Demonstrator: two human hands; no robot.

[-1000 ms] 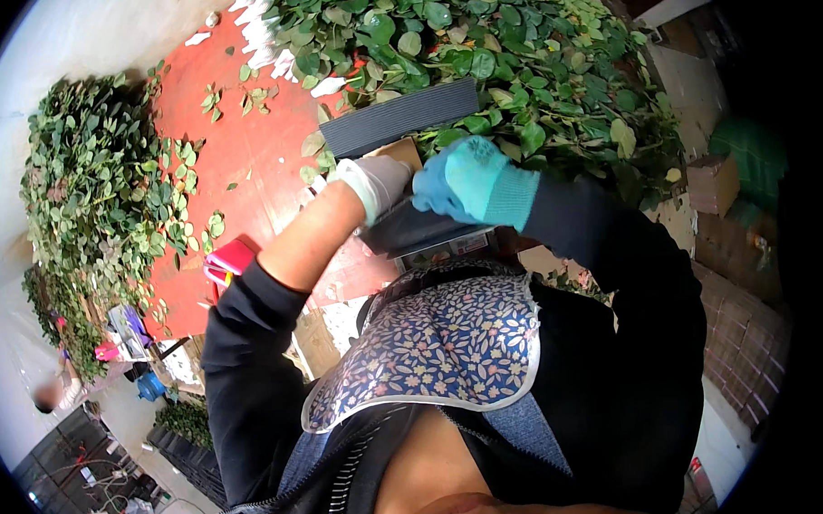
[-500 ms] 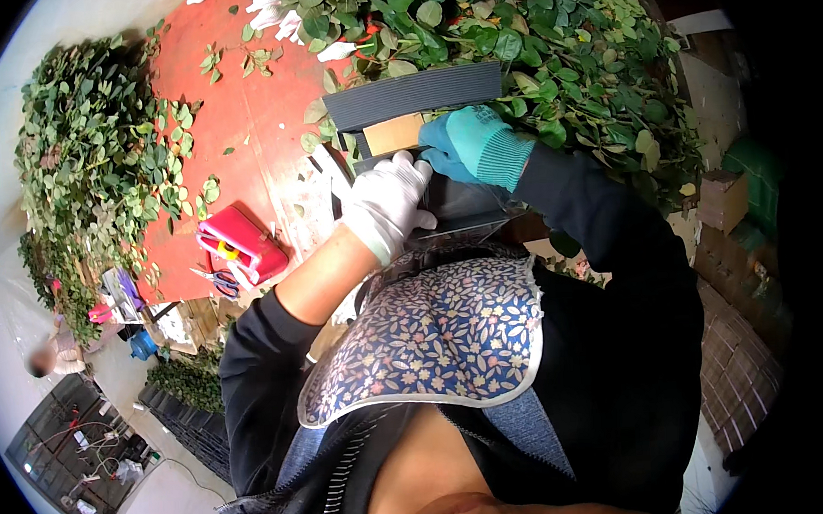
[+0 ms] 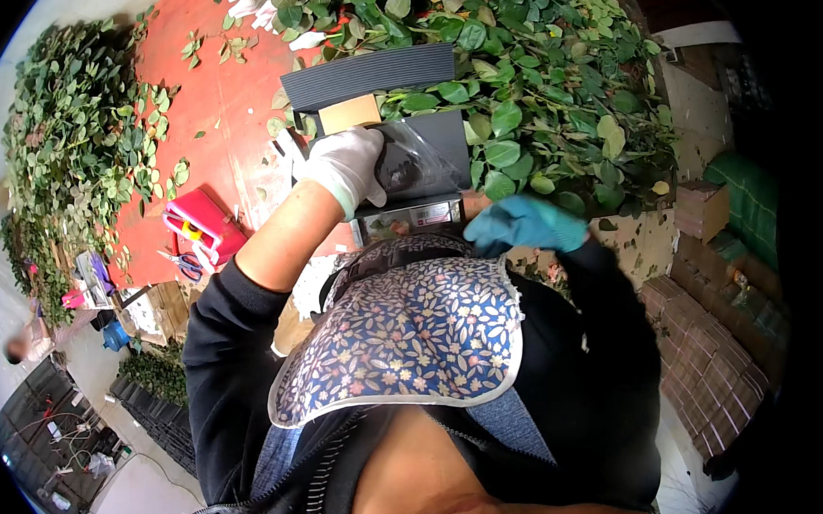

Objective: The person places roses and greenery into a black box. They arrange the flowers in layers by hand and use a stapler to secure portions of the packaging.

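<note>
My left hand [image 3: 345, 169], in a white glove, is closed over the left part of a black box [image 3: 453, 142] at the table's near edge. Clear plastic film [image 3: 417, 162] shines over the dark surface beside its fingers. Behind the hand stand a tan cardboard piece [image 3: 349, 113] and a ribbed black strip [image 3: 369, 75]. My right hand [image 3: 524, 226], in a teal glove, is apart from the box at its near right. Its fingers are bent and slightly blurred, and I cannot see whether anything is between them.
Leafy green stems [image 3: 551, 98] cover the back and right of the red table [image 3: 234, 109]; another leafy heap [image 3: 71, 115] stands at left. A pink case [image 3: 202, 219] and scissors [image 3: 187, 263] lie at the near left. Stacked brown cartons [image 3: 701, 365] stand at the right.
My right hand has left the box and moved toward me and to the right. My left hand stays on the box. The view has shifted, so the table sits further left.
</note>
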